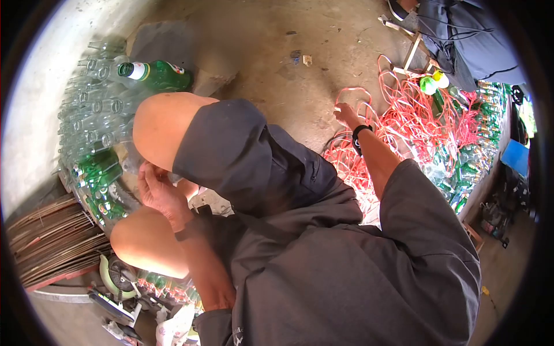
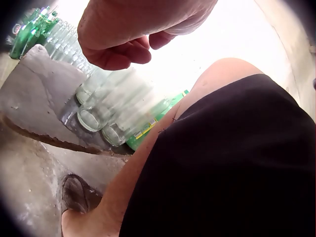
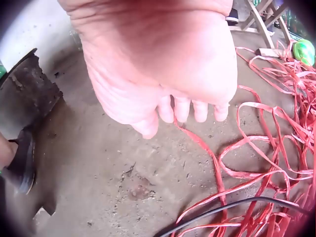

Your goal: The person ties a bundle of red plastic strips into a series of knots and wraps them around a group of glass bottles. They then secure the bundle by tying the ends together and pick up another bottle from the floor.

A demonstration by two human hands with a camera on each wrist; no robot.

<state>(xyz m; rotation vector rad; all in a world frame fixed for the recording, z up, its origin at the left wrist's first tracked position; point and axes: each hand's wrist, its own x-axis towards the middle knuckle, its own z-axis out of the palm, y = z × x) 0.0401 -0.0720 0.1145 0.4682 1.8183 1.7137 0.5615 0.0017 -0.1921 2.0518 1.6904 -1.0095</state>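
My right hand (image 1: 350,118) reaches out over the floor beside a big tangle of flat red plastic twine (image 1: 412,115). Its fingers pinch a strand, and in the right wrist view the red twine (image 3: 213,157) trails down from the curled fingertips. Close by my bent knees is my left hand (image 1: 160,195), its fingers loosely curled with nothing visible in them. Beyond that hand, clear glass bottles (image 2: 91,118) stand packed together in the left wrist view. A large green bottle (image 1: 164,76) with a white neck label lies tilted over the cluster of clear bottles (image 1: 92,109).
A wooden stool frame (image 1: 412,49) and another person's dark trousers (image 1: 479,46) are at the upper right. More green bottles (image 1: 490,109) line the right side. A stack of thin brown strips (image 1: 52,239) lies at left. A dark cable (image 3: 232,205) crosses the floor.
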